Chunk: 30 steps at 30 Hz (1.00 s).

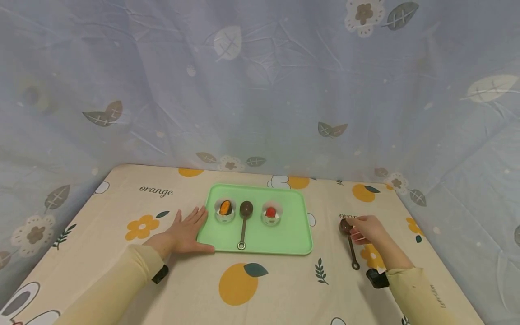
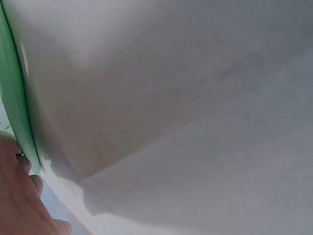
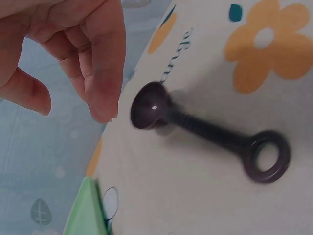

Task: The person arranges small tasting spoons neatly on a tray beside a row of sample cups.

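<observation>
My left hand [image 1: 184,232] rests with spread fingers against the left edge of a light green tray [image 1: 290,234], its thumb along the front edge. On the tray lies a dark brown spoon [image 1: 246,209] between two small white cups. The left cup [image 1: 225,218] holds an orange-topped sushi piece [image 1: 225,207]; a red piece [image 1: 270,212] sits in the right cup [image 1: 271,221]. Over a second brown spoon [image 3: 205,128] on the cloth hovers my right hand [image 1: 367,229], fingers loosely bent. The right wrist view shows its thumb and fingers apart, beside the spoon's bowl, holding nothing.
A cream cloth [image 1: 183,289] printed with oranges, flowers and words covers the table. Blue-grey fabric [image 1: 260,90] with leaf prints hangs behind and at both sides. The second spoon lies to the right of the tray.
</observation>
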Tool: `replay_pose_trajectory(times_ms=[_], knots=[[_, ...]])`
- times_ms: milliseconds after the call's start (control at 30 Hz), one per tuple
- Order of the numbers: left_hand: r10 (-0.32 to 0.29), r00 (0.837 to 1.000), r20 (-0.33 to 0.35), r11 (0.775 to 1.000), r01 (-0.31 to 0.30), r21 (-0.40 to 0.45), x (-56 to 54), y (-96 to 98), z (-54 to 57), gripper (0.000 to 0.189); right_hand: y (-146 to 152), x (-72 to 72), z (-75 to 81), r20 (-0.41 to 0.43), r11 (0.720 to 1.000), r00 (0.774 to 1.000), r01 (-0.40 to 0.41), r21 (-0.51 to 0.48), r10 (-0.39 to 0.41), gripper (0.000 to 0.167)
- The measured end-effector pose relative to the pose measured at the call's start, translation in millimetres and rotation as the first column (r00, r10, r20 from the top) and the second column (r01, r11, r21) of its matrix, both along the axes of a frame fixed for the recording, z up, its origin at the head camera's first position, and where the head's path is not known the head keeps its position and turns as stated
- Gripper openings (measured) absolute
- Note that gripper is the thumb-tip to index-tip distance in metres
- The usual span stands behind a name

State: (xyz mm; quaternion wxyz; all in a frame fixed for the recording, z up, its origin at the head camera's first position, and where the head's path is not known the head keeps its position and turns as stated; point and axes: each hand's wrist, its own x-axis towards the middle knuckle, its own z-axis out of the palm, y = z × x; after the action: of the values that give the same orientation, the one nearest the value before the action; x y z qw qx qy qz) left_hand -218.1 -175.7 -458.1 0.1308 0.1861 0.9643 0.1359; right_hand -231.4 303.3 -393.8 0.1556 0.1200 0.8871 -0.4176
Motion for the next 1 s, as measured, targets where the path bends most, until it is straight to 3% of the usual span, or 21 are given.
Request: replay_pose_trajectory(times_ms=[1000], knots=[[0.011, 1.0, -0.006, 1.0, -0.011, -0.009, -2.3, -1.9, -4.7, 0.116, 26.3, 4.1, -36.4, 0.077, 0.993, 0.995, 0.053, 0.107, -0.061, 0.048]])
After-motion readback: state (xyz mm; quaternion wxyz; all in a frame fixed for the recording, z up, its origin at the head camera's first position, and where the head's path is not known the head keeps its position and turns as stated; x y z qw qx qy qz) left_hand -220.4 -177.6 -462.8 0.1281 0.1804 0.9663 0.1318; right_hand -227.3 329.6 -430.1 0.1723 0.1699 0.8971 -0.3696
